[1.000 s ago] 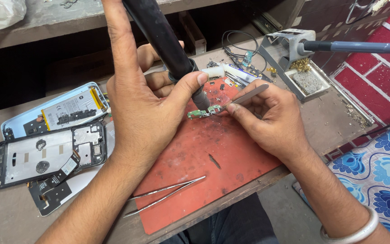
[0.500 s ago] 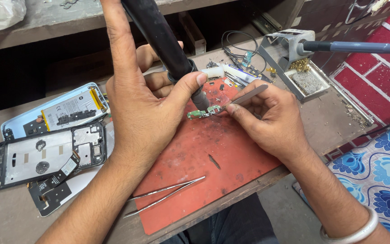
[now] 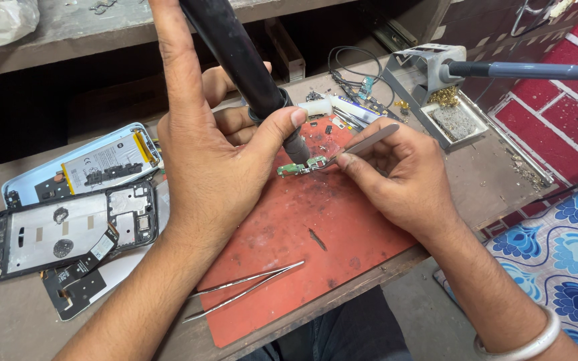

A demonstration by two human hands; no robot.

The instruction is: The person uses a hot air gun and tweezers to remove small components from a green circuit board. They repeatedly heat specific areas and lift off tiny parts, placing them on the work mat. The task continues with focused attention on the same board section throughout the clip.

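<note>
Your left hand [image 3: 212,167] is gripping a black hot-air wand [image 3: 242,67], fingers clenched around its barrel and its nozzle pointing down just above a small green circuit board [image 3: 300,167]. Your right hand [image 3: 403,177] is pinching tweezers [image 3: 362,144], whose tips are touching that board. The board is lying on the red mat [image 3: 302,247] on the tabletop [image 3: 483,180]. A spare pair of tweezers [image 3: 245,291] is lying on the mat nearer you, and an opened phone frame [image 3: 68,227] is sitting at your left.
</note>
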